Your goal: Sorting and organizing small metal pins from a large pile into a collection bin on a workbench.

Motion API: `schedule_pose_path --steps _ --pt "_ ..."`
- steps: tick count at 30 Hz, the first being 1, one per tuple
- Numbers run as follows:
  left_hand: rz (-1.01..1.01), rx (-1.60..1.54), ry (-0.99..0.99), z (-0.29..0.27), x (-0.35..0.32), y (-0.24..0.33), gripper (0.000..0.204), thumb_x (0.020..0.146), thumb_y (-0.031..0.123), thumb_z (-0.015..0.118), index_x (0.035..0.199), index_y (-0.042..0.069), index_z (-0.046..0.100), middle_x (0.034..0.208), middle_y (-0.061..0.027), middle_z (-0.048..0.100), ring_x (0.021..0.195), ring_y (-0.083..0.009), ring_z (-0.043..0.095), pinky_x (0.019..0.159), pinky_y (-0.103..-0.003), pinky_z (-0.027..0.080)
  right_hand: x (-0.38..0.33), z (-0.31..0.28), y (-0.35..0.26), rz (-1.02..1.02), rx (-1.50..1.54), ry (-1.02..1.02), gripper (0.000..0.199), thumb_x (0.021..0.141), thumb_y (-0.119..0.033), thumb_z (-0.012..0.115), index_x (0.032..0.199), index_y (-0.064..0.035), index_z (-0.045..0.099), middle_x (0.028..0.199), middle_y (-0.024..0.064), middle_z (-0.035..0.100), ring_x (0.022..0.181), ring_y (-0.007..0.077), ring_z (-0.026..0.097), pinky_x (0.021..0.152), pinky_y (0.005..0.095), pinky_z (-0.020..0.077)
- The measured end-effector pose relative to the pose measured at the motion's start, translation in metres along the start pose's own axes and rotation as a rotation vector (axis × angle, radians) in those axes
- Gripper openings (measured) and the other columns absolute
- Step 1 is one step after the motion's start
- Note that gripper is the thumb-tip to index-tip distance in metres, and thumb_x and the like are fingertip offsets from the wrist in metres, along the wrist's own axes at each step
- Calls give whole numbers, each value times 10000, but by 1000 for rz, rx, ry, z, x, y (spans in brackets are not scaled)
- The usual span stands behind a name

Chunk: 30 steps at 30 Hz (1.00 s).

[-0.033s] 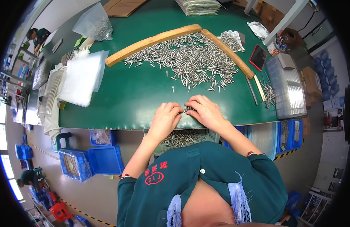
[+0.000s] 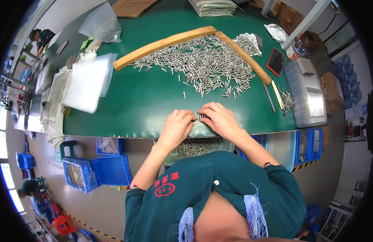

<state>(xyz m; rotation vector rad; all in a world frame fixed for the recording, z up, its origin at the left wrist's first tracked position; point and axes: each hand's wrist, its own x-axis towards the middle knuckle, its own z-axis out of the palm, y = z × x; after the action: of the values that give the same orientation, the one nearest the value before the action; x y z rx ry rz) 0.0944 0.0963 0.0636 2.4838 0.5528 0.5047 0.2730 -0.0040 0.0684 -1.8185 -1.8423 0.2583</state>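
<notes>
Fingers (image 2: 188,113) of the left hand (image 2: 176,127) and right hand (image 2: 222,122) were curled at a small group of metal pins (image 2: 201,116), close to the near edge of the green worktop (image 2: 134,109); whether they were clamped could not be told. One pin heap (image 2: 206,62) lay beyond, bounded by two wooden bars (image 2: 166,41).

I see red lettering (image 2: 166,184) on the dark green shirt (image 2: 218,171) by the surface's (image 2: 134,101) near edge: characters (image 2: 167,179) beside an oval (image 2: 165,190) ringing a few letters.
</notes>
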Motion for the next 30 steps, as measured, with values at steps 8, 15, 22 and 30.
schedule_pose_path --steps 8,15,22,30 --pt "-21 -25 47 19 -6 1 247 800 140 670 1021 54 601 1011 -113 551 956 -311 529 838 -408 449 -9 -1 -5 24 -30 63 278 763 -209 728 1007 -95 660 963 44 589 889 237 596 708 351 502" --pt "37 -1 125 30 -11 4 147 815 134 633 935 62 588 983 -92 551 941 -287 542 834 -400 454 -7 -3 -7 -61 -26 -4 276 740 -164 742 997 -93 670 945 47 586 860 233 598 696 335 497" --pt "32 -43 149 24 -10 1 107 811 106 600 902 50 588 950 -101 543 922 -289 543 830 -403 455 -1 3 -12 -78 -83 49 256 735 -220 748 958 -117 677 917 26 571 832 219 585 665 347 494" --pt "-1 1 165 28 -12 4 95 814 114 585 884 50 587 917 -102 539 901 -287 545 810 -399 461 -2 4 -15 -80 -87 59 231 731 -222 751 924 -117 680 901 22 569 815 218 580 658 347 494"
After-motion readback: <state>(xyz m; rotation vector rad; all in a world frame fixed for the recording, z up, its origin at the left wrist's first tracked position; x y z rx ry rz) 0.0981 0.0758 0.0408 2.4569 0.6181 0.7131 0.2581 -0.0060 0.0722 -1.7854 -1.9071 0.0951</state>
